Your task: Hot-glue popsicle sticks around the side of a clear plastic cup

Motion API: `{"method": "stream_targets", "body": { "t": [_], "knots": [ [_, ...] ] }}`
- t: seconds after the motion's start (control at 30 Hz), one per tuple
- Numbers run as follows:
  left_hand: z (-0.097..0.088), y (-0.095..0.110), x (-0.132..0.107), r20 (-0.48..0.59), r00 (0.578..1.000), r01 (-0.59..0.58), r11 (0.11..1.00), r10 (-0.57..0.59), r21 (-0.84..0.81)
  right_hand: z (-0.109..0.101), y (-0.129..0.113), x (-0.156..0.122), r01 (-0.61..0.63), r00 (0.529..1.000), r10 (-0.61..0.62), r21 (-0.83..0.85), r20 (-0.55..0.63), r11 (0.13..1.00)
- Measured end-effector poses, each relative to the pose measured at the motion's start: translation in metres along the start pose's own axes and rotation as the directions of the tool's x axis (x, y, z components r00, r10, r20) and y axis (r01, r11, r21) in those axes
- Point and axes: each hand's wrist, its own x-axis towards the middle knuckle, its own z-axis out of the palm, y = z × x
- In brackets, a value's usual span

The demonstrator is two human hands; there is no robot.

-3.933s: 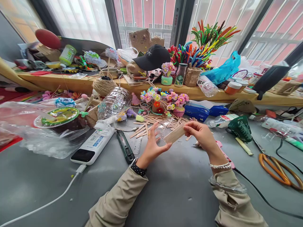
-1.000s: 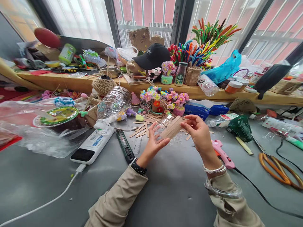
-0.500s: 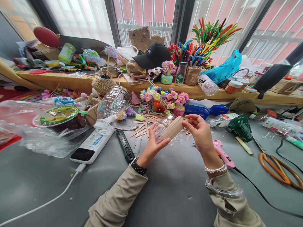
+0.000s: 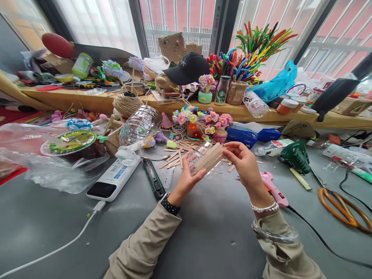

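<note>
Above the grey table (image 4: 203, 232), my left hand (image 4: 186, 180) curls around a small clear plastic bottle piece (image 4: 200, 157). Several flat wooden craft sticks (image 4: 209, 157) lie side by side against that clear piece. My right hand (image 4: 243, 164) pinches the right end of the sticks with thumb and fingertips. More loose wooden sticks (image 4: 177, 155) lie scattered on the table just behind my hands.
A pink glue gun (image 4: 271, 186) lies right of my right wrist, its black cord trailing right. Orange-handled scissors (image 4: 343, 209) lie far right. A white power bank (image 4: 114, 178) and a dark utility knife (image 4: 153, 179) sit left. Craft flowers (image 4: 203, 120) and clutter crowd the back.
The sticks have tilted up and shifted slightly away from me. My right hand has come off the glue gun area, which now shows.
</note>
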Motion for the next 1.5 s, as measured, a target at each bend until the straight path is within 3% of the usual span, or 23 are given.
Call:
{"method": "stream_targets", "body": {
  "t": [0.33, 0.63, 0.87, 1.07, 1.23, 1.37, 1.5],
  "knots": [
    [0.001, 0.005, -0.002, 0.007, 1.0, 0.003, 1.0, -0.003, -0.03, 0.0, 0.0, -0.002, -0.003, 0.995, 0.023, -0.209, 0.093, 0.978],
    [0.002, 0.005, 0.0, 0.047, 0.999, 0.028, 0.996, -0.024, -0.087, 0.004, 0.007, 0.0, 0.064, 0.997, -0.06, -0.091, 0.045, 0.994],
    [0.002, 0.005, -0.001, 0.021, 0.999, 0.041, 0.995, -0.039, -0.092, 0.003, 0.007, 0.0, 0.045, 0.999, -0.045, -0.085, 0.003, 0.995],
    [0.003, 0.001, 0.001, 0.002, 1.0, -0.017, 0.999, 0.017, -0.039, 0.005, 0.009, -0.001, 0.022, 1.0, -0.023, -0.052, -0.018, 0.998],
    [0.0, 0.003, 0.0, 0.055, 0.998, 0.021, 0.999, -0.018, -0.047, 0.004, 0.01, 0.0, 0.011, 0.999, -0.012, -0.045, -0.036, 0.999],
    [-0.001, -0.002, 0.003, 0.026, 0.998, 0.052, 0.995, -0.05, -0.08, 0.001, 0.006, 0.0, 0.012, 1.0, -0.013, -0.068, -0.021, 0.998],
    [-0.002, -0.001, 0.003, 0.061, 0.993, 0.101, 0.992, -0.096, -0.08, -0.004, 0.002, 0.001, 0.07, 0.998, -0.069, -0.117, 0.008, 0.991]
  ]
}}
